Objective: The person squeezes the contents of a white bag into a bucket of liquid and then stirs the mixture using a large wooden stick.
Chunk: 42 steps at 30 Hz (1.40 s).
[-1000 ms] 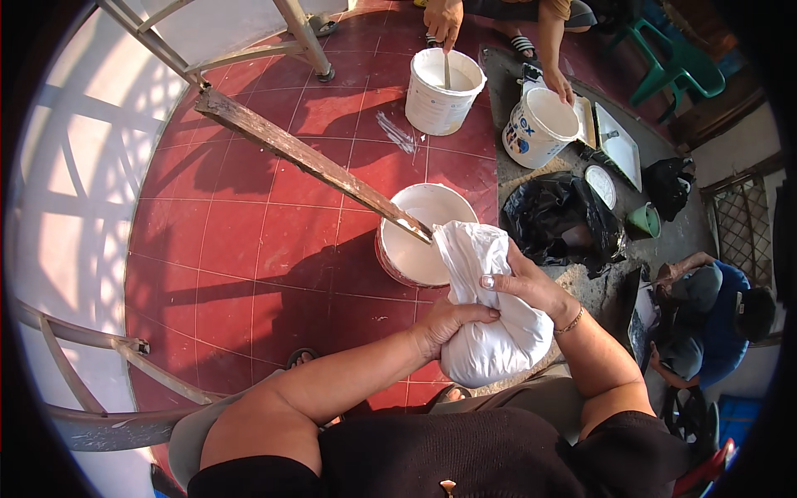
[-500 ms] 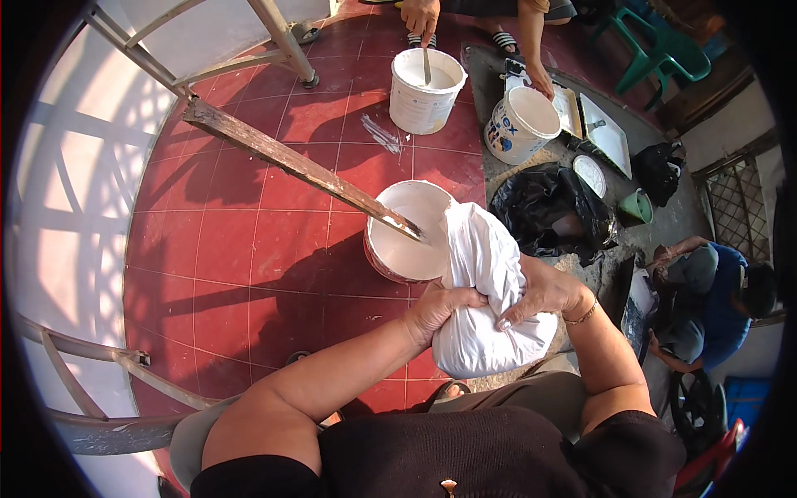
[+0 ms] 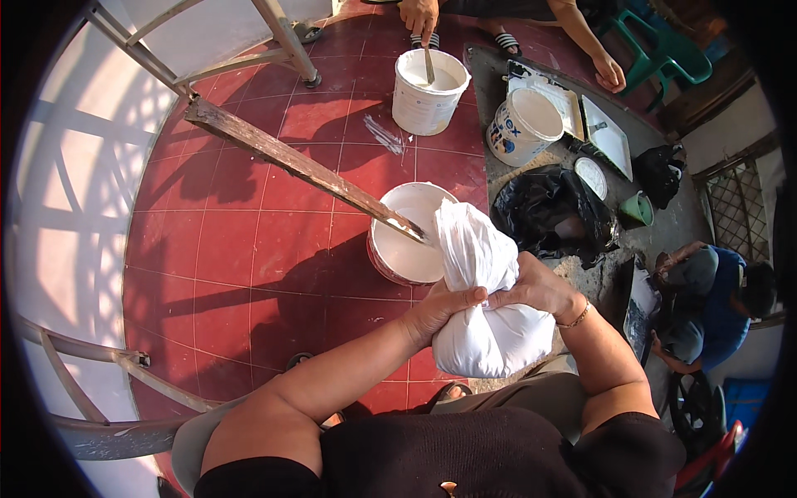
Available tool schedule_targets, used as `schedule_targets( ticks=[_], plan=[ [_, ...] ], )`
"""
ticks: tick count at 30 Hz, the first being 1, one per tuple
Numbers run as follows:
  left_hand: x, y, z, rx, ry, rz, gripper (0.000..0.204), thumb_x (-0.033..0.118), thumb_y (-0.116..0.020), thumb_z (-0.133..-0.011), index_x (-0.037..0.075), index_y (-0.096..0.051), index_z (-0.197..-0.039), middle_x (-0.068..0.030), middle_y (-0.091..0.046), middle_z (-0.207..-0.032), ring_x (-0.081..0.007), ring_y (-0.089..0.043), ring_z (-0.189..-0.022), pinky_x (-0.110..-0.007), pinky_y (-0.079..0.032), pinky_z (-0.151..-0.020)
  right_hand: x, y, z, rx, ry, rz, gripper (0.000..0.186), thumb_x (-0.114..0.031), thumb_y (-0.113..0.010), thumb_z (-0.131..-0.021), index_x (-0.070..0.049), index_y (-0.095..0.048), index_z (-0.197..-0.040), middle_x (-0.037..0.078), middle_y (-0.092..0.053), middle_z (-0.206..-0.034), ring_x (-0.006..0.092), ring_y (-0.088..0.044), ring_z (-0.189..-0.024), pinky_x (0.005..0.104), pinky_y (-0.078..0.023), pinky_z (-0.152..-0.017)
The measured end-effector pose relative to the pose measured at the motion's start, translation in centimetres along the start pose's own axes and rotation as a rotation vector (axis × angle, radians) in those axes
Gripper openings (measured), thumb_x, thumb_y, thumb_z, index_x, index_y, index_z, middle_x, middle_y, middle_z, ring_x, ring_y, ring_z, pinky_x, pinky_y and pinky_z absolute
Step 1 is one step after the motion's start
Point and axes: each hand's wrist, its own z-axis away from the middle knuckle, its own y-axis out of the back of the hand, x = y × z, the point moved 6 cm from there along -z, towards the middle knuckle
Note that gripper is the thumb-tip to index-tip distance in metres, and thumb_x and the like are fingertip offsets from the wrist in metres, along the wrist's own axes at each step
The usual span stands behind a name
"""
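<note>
We hold a white, creased, sack-like bag [image 3: 494, 344] of thin material just right of the centre of the frame, its rounded lower part bulging below our grip and its loose upper end rising toward the bucket. Our left hand [image 3: 444, 314] closes around the left of the bag's neck, thumb laid across the front; our right hand [image 3: 544, 290] grips the other side, the two thumbs nearly meeting, all fingers drawn in narrow on the gathered folds.

We judge the step in hand to be squeezing and gathering the bag at its neck. The next move seems to call for a firm pinch there, both hands working together, with the loose end kept in check.

Just beyond, at the centre, stands a round white-lined bucket [image 3: 415, 197] with pale contents; the bag's top overlaps its right rim, though we cannot tell whether they touch. A long, weathered wooden plank [image 3: 282, 153] slants into it from the upper left.

Farther up, a co-worker's hand [image 3: 421, 18] holds a flat stick [image 3: 429, 66] in a white plastic bucket [image 3: 423, 108]. A crumpled black plastic bag [image 3: 544, 207] lies right of centre.
</note>
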Motion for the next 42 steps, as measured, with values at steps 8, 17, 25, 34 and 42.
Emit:
schedule_targets(
  ticks=[8,17,25,34,42],
  plan=[
    [-1.5,0.5,-0.4,0.139,-0.041,-0.044,0.06,0.022,-0.073,-0.078,0.004,-0.044,-0.127,-0.0074,-0.056,-0.113,-0.0185,-0.057,-0.104,-0.034,-0.048,-0.089,-1.1,-1.7,-0.7,0.034,0.16,0.089,0.049,-0.011,-0.069,-0.075,-0.002,-0.055,-0.121,0.014,-0.064,-0.11,0.0195,-0.061,-0.1,0.0334,-0.048,-0.087],
    [-2.1,0.8,-0.3,0.148,-0.054,0.086,0.046,0.02,-0.07,-0.082,0.005,-0.051,-0.122,-0.0055,-0.06,-0.11,-0.0159,-0.059,-0.098,-0.033,-0.049,-0.087,-1.9,-2.1,-0.3,-0.074,0.04,0.354,0.055,-0.013,-0.064,-0.076,-0.001,-0.047,-0.127,0.019,-0.06,-0.115,0.0278,-0.059,-0.107,0.035,-0.045,-0.092],
    [-2.9,0.7,-0.6,0.144,-0.036,0.166,0.043,0.027,-0.064,-0.086,0.006,-0.051,-0.121,-0.0079,-0.061,-0.108,-0.0173,-0.062,-0.096,-0.033,-0.052,-0.083,-1.1,-0.9,-0.6,0.112,0.135,-0.335,0.072,-0.02,-0.066,-0.079,0.003,-0.03,-0.137,0.019,-0.047,-0.129,0.0249,-0.045,-0.123,0.036,-0.035,-0.103],
    [-4.9,2.1,-1.4,0.129,-0.023,0.114,0.039,0.023,-0.063,-0.086,0.005,-0.052,-0.118,-0.0098,-0.062,-0.103,-0.018,-0.065,-0.088,-0.033,-0.055,-0.076,-0.6,-0.8,-1.7,0.158,0.098,0.338,0.059,-0.027,-0.074,-0.078,0.009,-0.048,-0.117,0.024,-0.063,-0.1,0.0305,-0.064,-0.095,0.0379,-0.048,-0.084],
    [-4.6,2.6,-1.5,0.127,0.067,0.145,0.035,0.018,-0.056,-0.084,0.003,-0.053,-0.115,-0.0108,-0.063,-0.099,-0.0188,-0.066,-0.085,-0.032,-0.055,-0.077,-1.1,-1.0,-2.4,0.186,0.017,0.388,0.048,-0.026,-0.073,-0.079,0.009,-0.055,-0.107,0.023,-0.065,-0.091,0.0316,-0.066,-0.087,0.0373,-0.05,-0.078]
  ],
)
